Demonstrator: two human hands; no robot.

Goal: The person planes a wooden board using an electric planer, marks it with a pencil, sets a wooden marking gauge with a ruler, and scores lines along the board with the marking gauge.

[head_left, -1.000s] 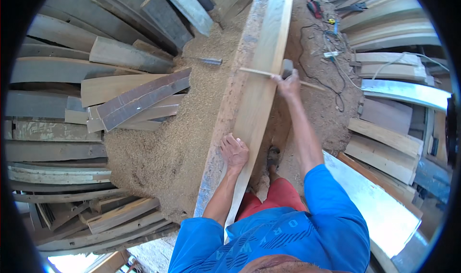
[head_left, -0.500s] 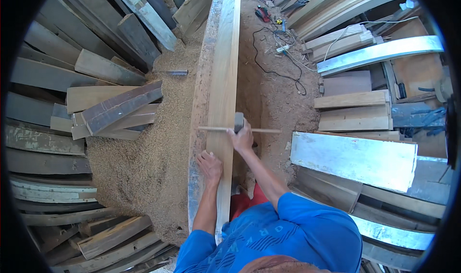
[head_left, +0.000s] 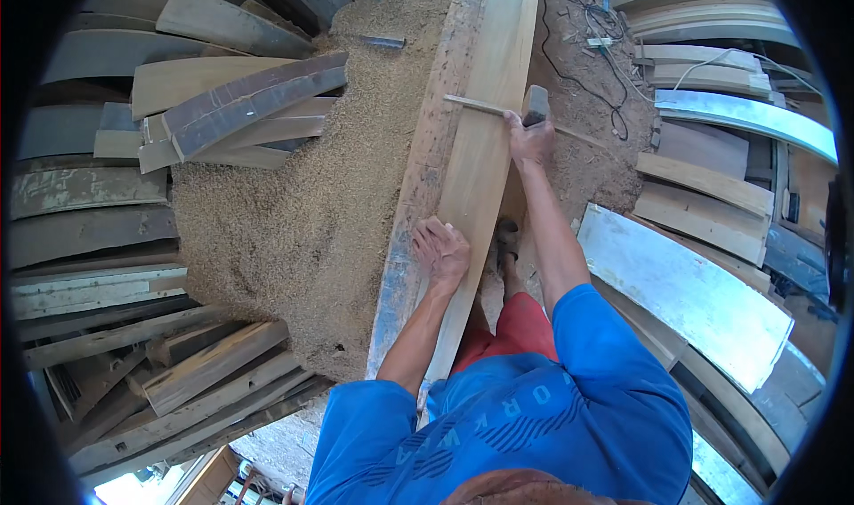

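Observation:
A long pale wooden board (head_left: 485,163) lies lengthwise on a worn, paint-stained bench plank (head_left: 425,163). At the board's right edge, my right hand (head_left: 532,142) is closed round a wooden marking gauge (head_left: 478,106). The gauge's thin stem reaches left across the board, and its dark block stands up beside my fingers. Nearer to me, my left hand (head_left: 442,254) rests over the board's left edge and the bench plank, its fingers bent a little and apart. No tool shows in it.
Sawdust (head_left: 285,212) covers the floor on the left, beside stacked planks (head_left: 258,105). On the right lie a black cable (head_left: 578,83), a power strip (head_left: 601,42), a white-painted board (head_left: 685,292) and more timber (head_left: 703,189). My foot (head_left: 507,231) stands right of the board.
The view has shifted. My right hand has moved farther along the board with the marking gauge, whose stem is now slanted. The gap between my hands has widened.

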